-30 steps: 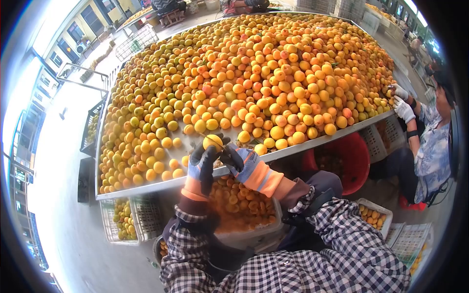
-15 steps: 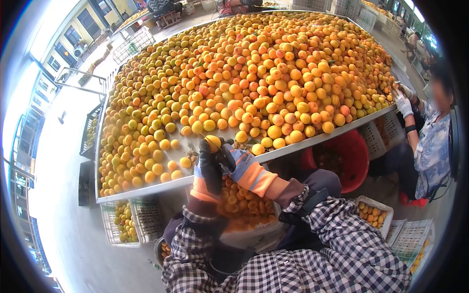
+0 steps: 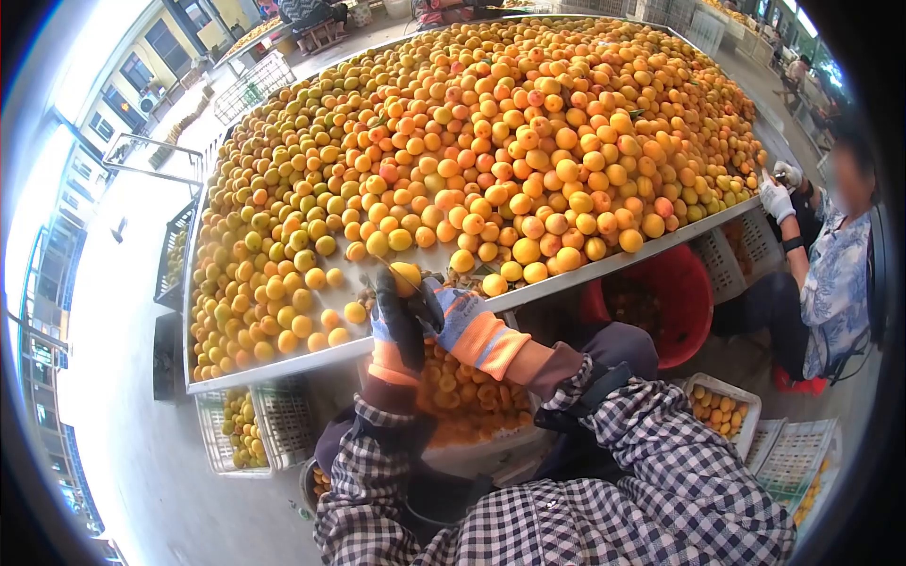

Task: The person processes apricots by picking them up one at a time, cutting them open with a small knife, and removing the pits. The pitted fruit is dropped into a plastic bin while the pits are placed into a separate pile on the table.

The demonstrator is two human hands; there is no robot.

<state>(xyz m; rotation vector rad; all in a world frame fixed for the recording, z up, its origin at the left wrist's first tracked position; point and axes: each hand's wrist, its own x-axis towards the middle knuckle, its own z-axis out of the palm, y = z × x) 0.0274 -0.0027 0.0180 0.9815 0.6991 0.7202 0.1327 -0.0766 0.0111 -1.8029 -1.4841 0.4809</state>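
Note:
A single yellow-orange fruit point(image 3: 406, 278) is held between my two gloved hands, just over the near edge of a metal-rimmed table point(image 3: 283, 369). My left hand point(image 3: 397, 325), in a black, blue and orange glove, has its fingers wrapped around the fruit's left side. From the right, my right hand point(image 3: 445, 313), gloved alike, presses its dark fingertips against the fruit; its thumb is partly hidden. A large heap of yellow and orange fruit point(image 3: 528, 141) covers the table. Below my hands, a container in my lap area holds more fruit point(image 3: 472, 391).
A red tub point(image 3: 684, 302) stands under the table's right side. One person point(image 3: 835, 274) in white gloves sits at the right edge. Crates of fruit point(image 3: 247, 429) stand at the lower left, another point(image 3: 722, 410) at the lower right. Other people sit beyond the table.
Both hands and the held fruit appear slightly shifted left in view, as does the heap. The fruit remains between my hands. The person at the right has moved a hand slightly.

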